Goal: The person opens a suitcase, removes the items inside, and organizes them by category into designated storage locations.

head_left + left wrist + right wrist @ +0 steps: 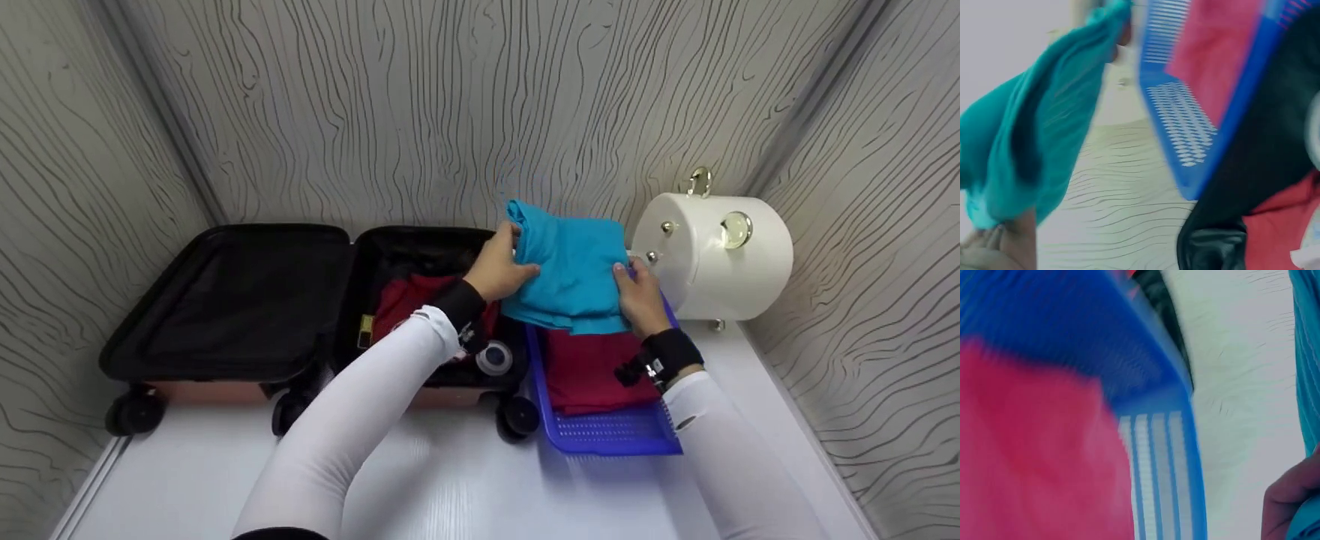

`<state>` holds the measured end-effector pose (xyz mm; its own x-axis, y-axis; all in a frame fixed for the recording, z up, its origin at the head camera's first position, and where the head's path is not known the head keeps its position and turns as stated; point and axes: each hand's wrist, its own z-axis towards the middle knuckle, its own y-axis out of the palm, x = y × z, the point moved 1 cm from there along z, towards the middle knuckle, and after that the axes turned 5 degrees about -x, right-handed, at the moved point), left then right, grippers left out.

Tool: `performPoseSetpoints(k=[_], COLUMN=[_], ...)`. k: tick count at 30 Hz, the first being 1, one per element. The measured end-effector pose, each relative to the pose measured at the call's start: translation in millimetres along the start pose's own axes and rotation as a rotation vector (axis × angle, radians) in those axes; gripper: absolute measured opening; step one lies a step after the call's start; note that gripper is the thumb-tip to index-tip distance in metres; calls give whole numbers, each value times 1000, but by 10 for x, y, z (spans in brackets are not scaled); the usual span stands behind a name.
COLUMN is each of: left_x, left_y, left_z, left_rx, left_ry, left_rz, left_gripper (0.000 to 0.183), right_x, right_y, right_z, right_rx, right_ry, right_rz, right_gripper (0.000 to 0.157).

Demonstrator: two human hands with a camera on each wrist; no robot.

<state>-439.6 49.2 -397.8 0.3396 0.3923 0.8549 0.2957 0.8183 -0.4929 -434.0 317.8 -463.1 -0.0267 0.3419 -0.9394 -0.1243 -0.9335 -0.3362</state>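
Observation:
A folded turquoise cloth garment [574, 270] is held up between both hands, over the far part of a blue plastic basket [611, 445]. My left hand [499, 266] grips its left edge, thumb in front. At the opposite edge my right hand [639, 294] pinches the fabric between thumb and fingers. Folded red cloth [592, 371] lies in the basket below. In the left wrist view the garment [1055, 112] hangs in loose folds from the left hand [1002, 250]. Only part of the right hand [1292, 500] shows at the edge of the right wrist view.
Left of the basket an open suitcase [232, 300] lies flat, lid half to the left. Its right half holds red cloth [401, 300], a round grey-and-white item [494, 358] and a small yellow item [365, 331]. A white cylindrical case [720, 255] stands behind the basket, by the walls.

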Motion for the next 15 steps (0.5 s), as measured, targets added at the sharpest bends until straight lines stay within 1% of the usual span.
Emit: performPoseSetpoints(k=[1, 3, 5, 8, 9, 12, 15], left_x=[-26, -74, -117, -166, -176, -198, -213], left_y=[66, 197, 319, 481, 529, 658, 759], left_z=[-5, -13, -18, -21, -18, -2, 11], left_rx=[-14, -50, -92, -166, -185, -242, -307], left_ry=[-17, -29, -21, 0, 8, 3, -24], left_rz=[27, 81, 148, 228, 248, 269, 277], left_gripper=[76, 81, 76, 58, 54, 55, 56], right_x=[24, 63, 113, 190, 216, 288, 340], right_y=[-61, -161, -243, -328, -350, -390, -402], right_z=[-27, -97, -161, -229, -242, -259, -260], right_rx=[-6, -25, -47, -47, -42, -43, -81], right_ry=[-19, -51, -81, -116, -119, -107, -77], right_rz=[-48, -149, -244, -356, -386, -458, -534], right_gripper=[46, 47, 47, 44, 43, 39, 38])
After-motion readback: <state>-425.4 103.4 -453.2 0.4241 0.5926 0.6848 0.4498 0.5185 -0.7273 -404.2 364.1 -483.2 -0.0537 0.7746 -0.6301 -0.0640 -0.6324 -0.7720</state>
